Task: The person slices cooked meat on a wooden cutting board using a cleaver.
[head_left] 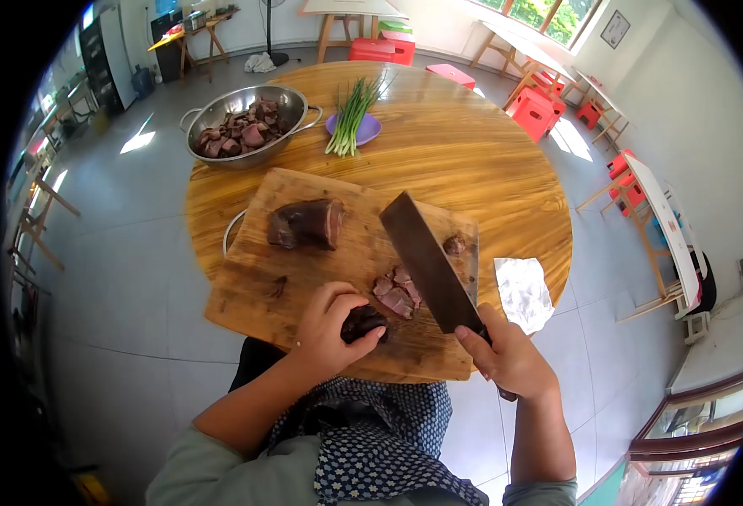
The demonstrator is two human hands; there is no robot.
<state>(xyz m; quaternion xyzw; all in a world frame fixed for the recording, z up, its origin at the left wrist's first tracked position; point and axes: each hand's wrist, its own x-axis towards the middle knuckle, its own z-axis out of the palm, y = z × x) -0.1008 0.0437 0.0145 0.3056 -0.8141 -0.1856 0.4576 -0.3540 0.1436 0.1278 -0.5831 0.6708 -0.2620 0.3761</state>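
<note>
On a wooden cutting board, my left hand is curled round a small dark piece of meat. My right hand grips the handle of a cleaver, its wide blade slanting up and left above the board. Several cut slices of meat lie between my left hand and the blade, partly behind the blade. A larger dark chunk of meat rests at the board's upper left. One small scrap sits near the right edge.
The board stands on a round wooden table. Behind it are a metal bowl of meat chunks and a purple plate with green onions. A crumpled white sheet lies at the right. Red stools stand beyond.
</note>
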